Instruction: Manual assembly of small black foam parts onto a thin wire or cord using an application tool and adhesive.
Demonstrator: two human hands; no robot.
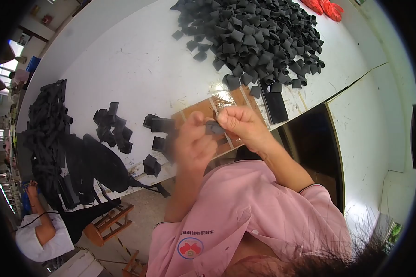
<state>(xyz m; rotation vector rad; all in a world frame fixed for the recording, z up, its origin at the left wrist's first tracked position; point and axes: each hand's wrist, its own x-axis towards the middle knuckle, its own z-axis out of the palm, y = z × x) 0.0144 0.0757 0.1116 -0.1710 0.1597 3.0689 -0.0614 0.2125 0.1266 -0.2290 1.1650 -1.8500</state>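
Note:
My right hand (243, 123) is closed, with thumb and fingertips pinching a small dark grey piece (213, 128) that looks like fabric or foam. Close against the piece's other side, my left hand (195, 142) has its fingers bent toward it. Motion smears those fingers, so their grip does not show clearly. Both hands are above a brown board (187, 111) with shiny clear tape on it, at the table's near edge. Several flat black pieces (161, 124) lie just left of my left hand.
A large heap of short black loops (258, 41) covers the far middle of the white table (134, 64). Beside the board lies a black rectangular object (276, 107). Black strips (46, 134) pile up at left, near black cloth items (104, 161). A co-worker (46, 235) sits at lower left.

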